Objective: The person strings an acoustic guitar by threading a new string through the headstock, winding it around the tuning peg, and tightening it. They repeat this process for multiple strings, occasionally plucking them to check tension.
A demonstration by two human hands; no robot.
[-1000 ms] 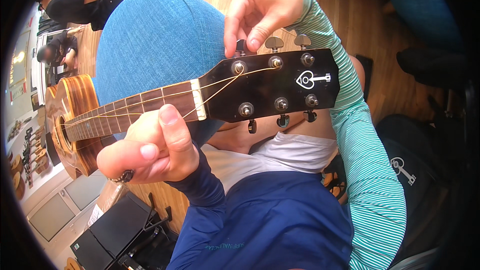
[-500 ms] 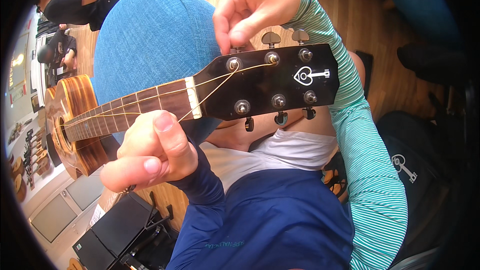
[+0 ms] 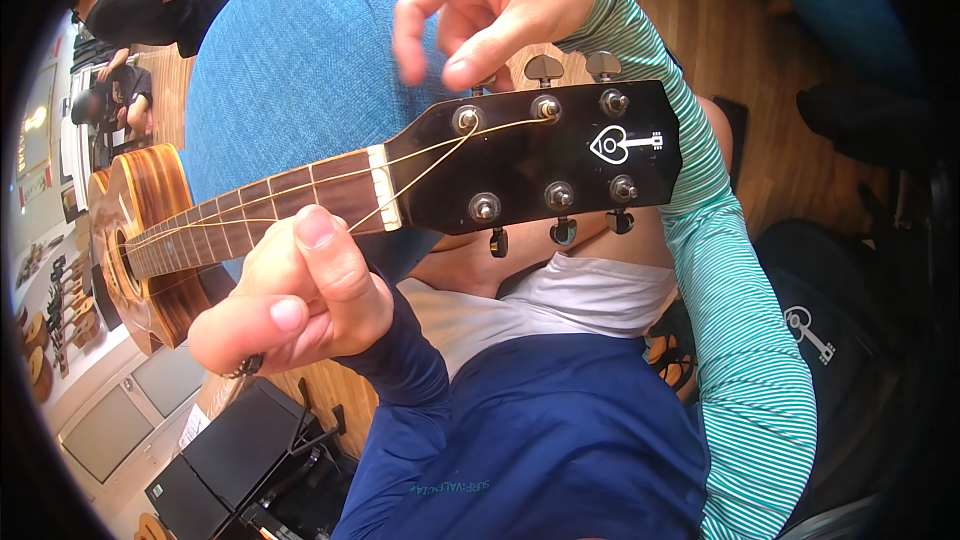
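A small wooden guitar (image 3: pixel 160 285) stretches from the left, with its black headstock (image 3: pixel 520 165) in front of me. One light string (image 3: pixel 432 168) slants from a tuning post toward my left hand (image 3: pixel 310 300). That hand is closed, thumb and bent fingers pinching around the string below the fretboard (image 3: pixel 280 195). A second string reaches a post farther along the headstock. My right hand (image 3: pixel 490 10) hovers at the upper edge, by the tuning peg (image 3: pixel 484 87) nearest the nut. Its fingers are apart, the index blurred, and the hand partly hides that peg.
A round blue fabric seat (image 3: pixel 300 60) sits behind the neck. Black folding equipment (image 3: pixel 235 450) stands at lower left, and a black bag (image 3: pixel 830 310) lies at right on the wooden floor (image 3: pixel 700 0). Other people (image 3: pixel 150 5) are at upper left.
My right hand has loosened from the tuning peg, its fingers spreading and moving up and left. The left hand has shifted slightly left and up, still on the string.
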